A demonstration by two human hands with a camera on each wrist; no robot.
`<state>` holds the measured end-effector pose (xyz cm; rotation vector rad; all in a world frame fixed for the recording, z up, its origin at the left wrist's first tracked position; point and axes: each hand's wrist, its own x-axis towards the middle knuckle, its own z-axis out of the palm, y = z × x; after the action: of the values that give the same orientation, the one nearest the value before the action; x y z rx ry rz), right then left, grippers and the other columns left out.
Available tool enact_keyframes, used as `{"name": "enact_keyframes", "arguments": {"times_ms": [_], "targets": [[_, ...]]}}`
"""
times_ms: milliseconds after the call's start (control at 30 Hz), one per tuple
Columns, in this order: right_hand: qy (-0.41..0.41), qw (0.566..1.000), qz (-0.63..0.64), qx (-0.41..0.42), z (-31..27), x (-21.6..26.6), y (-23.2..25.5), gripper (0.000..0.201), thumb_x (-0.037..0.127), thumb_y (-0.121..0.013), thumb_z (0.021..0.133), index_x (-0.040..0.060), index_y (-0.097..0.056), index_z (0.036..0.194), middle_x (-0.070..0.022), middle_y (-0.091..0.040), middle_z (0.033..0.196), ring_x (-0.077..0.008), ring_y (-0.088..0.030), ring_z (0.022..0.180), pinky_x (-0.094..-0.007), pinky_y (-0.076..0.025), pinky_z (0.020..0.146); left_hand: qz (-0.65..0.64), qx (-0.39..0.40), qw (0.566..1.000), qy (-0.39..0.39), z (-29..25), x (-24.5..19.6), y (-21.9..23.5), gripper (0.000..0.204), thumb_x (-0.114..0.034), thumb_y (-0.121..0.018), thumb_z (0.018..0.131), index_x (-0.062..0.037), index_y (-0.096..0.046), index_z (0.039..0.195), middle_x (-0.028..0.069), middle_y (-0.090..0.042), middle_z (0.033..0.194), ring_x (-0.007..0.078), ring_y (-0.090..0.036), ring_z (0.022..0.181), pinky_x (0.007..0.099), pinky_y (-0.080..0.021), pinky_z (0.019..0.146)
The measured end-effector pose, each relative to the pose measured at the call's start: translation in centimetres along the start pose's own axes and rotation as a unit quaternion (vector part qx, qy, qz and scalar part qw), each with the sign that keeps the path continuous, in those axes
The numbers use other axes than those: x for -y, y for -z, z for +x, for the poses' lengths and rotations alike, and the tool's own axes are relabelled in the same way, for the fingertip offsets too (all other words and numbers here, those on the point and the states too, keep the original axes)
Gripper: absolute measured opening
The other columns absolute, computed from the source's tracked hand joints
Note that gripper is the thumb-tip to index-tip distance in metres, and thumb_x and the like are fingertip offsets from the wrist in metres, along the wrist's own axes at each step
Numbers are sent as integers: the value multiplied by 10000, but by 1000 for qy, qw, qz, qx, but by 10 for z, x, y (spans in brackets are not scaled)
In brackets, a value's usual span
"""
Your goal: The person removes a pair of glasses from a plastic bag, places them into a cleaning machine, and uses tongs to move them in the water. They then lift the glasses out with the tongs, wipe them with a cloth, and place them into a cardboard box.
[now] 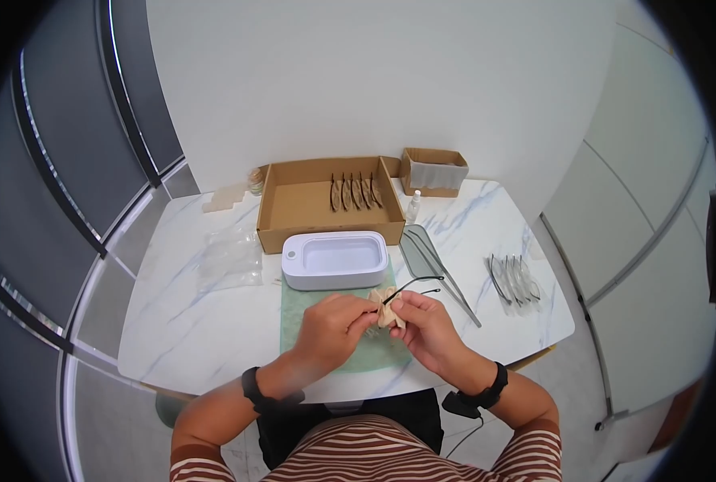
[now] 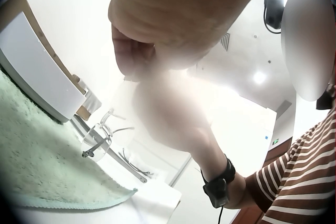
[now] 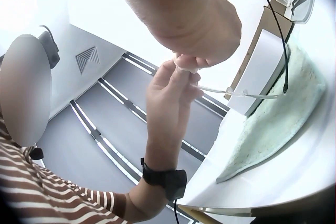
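Note:
Over the green towel (image 1: 302,325), a pair of eyeglasses (image 1: 414,282) with thin dark temples is held between both hands, with a crumpled beige cloth (image 1: 388,312) bunched around the front. The left hand (image 1: 330,327) pinches the glasses at the cloth's left side. On the other side, the right hand (image 1: 429,328) grips the cloth with thumb and fingers. The right wrist view shows a clear rim and one dark temple (image 3: 286,50) sticking out past the hands. Fingers and cloth hide most of the lenses.
A white ultrasonic-cleaner-like tub (image 1: 335,277) sits just ahead of the hands. Behind it, a cardboard box (image 1: 294,197) holds several glasses. To the right are a grey tray with long tweezers (image 1: 448,281), a spray bottle (image 1: 413,206) and bagged glasses (image 1: 515,281). Plastic bags (image 1: 229,259) lie left.

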<state>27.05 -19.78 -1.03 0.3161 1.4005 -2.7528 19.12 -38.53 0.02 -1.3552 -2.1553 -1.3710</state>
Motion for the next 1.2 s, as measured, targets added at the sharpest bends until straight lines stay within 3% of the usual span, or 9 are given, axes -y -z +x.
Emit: {"name": "enact_keyframes", "arguments": {"times_ms": [233,400,500,700,833,900,933,1000,1200], "targets": [[130,990,46,-35,3,41,8,181,104,-617,999,0,-635,1146,-65,-699,1024,-119,-665,815,-232,-566,688,-16,-4,1000,17,-6,6,3,150,-35,-754,861,8,-724,1001,119,-704,816,203,-633,660,298,-503,590],[234,970,43,-42,-3,65,10,235,130,-622,997,10,-633,1199,-60,-699,1035,-117,-648,856,-249,-532,676,-55,17,986,157,-10,7,9,243,-22,-725,894,30,-702,1131,93,-687,796,113,-621,677,254,-509,628],[271,959,-13,-76,-10,71,9,251,129,-621,995,9,-636,1215,-68,-700,1058,-118,-647,857,-260,-534,674,-53,1,987,150,-14,14,9,283,-13,-712,900,28,-691,1179,79,-688,810,107,-630,697,248,-522,663],[241,954,-155,-83,-14,49,13,236,87,-638,977,-43,-676,1170,-66,-717,958,-119,-659,788,-256,-534,691,-75,15,977,198,-29,28,14,239,-23,-700,915,37,-688,1146,83,-710,850,113,-654,732,247,-541,698],[188,896,-403,7,-9,19,23,166,32,-651,946,-2,-723,1091,-51,-707,903,-147,-668,774,-271,-509,679,-71,19,973,220,-41,34,20,196,-59,-700,911,24,-684,1088,152,-718,848,202,-715,739,293,-565,687],[225,765,-597,86,-6,10,22,212,-14,-664,885,40,-742,1075,-93,-693,883,-233,-674,756,-311,-521,685,-71,34,970,230,-47,38,21,172,-61,-700,910,26,-660,1054,148,-721,851,202,-721,745,301,-573,694],[251,750,-605,96,-2,2,25,268,-40,-672,833,80,-758,1057,-124,-679,893,-300,-666,769,-350,-529,699,-72,31,969,233,-50,39,21,172,-61,-700,910,26,-660,1054,148,-721,851,202,-721,745,301,-573,694],[252,740,-614,105,4,-3,27,276,-50,-671,830,81,-759,1056,-117,-682,892,-300,-668,772,-353,-532,701,-47,43,970,234,-55,42,22,146,-52,-699,924,33,-627,1019,99,-720,860,140,-691,726,275,-564,693],[262,736,-616,96,15,2,11,323,-84,-674,818,89,-754,1080,-109,-684,974,-296,-680,824,-340,-550,728,-27,49,971,233,-72,57,29,135,-55,-704,924,25,-620,994,108,-721,851,170,-713,736,280,-565,690]]}}
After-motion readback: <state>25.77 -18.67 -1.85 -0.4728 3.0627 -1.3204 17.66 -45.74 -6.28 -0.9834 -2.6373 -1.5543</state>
